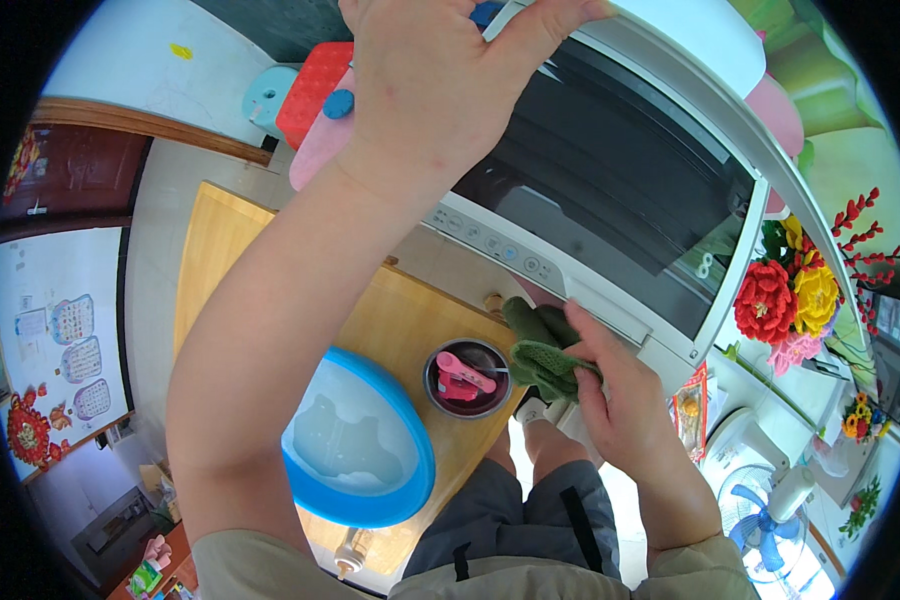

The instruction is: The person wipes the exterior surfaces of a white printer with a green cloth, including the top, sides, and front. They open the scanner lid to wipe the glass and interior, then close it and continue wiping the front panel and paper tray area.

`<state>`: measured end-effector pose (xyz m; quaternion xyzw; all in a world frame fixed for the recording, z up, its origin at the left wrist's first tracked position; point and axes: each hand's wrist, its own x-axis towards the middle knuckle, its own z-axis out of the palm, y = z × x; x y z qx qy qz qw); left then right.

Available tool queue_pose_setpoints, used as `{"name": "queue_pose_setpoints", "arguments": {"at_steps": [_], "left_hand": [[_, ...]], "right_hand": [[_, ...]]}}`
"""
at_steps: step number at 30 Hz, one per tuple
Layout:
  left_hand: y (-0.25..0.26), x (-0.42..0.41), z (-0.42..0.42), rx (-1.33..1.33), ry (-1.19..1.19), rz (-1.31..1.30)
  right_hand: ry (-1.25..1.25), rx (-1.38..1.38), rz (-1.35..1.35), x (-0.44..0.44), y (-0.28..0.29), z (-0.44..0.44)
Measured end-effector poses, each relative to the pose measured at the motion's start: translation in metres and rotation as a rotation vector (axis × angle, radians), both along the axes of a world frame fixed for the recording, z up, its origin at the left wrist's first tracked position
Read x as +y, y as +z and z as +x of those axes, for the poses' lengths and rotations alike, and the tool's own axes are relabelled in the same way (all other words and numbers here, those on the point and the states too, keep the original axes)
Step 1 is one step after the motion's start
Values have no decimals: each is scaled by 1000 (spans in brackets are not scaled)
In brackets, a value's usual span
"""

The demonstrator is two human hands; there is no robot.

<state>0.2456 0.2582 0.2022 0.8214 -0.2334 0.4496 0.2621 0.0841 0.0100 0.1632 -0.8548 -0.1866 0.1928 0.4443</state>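
My left hand (442, 82) is raised at the top, at the edge of the lifted lid (720, 82) of a white flatbed printer-scanner; its fingertips are partly cut off by the picture's rim. Below the lid lies the dark scanner glass (615, 172), with a button panel (495, 241) along its near side. My right hand (619, 390) holds a bunched dark green cloth (544, 352) just in front of the printer. Left of the cloth, a round metal bowl (467, 411) holds a pink plastic tool (461, 375). A blue basin (420, 465) with sudsy water stands beside the bowl.
The basin and bowl stand on a light wooden table (397, 315). Crocheted flowers (766, 300) stand right of the printer, near a fan (766, 517) with blue blades. A red stool (315, 90) and a light blue stool (266, 97) are at the upper left.
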Motion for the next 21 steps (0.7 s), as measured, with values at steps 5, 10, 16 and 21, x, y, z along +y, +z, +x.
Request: {"name": "queue_pose_setpoints", "arguments": {"at_steps": [5, 10, 16, 21], "left_hand": [[-2, -1, -5, 3, -15, -54], [-2, -1, -4, -11, -35, -58], [-2, 1, -1, -17, -4, 21], [-1, 0, 0, -24, -15, 5]], "right_hand": [[1, -227, 12, -15, 1, -8], [-147, -199, -58, -31, 10, -18], [-7, -272, 203, -45, 11, -5], [-58, 230, 994, -41, -8, 0]]}}
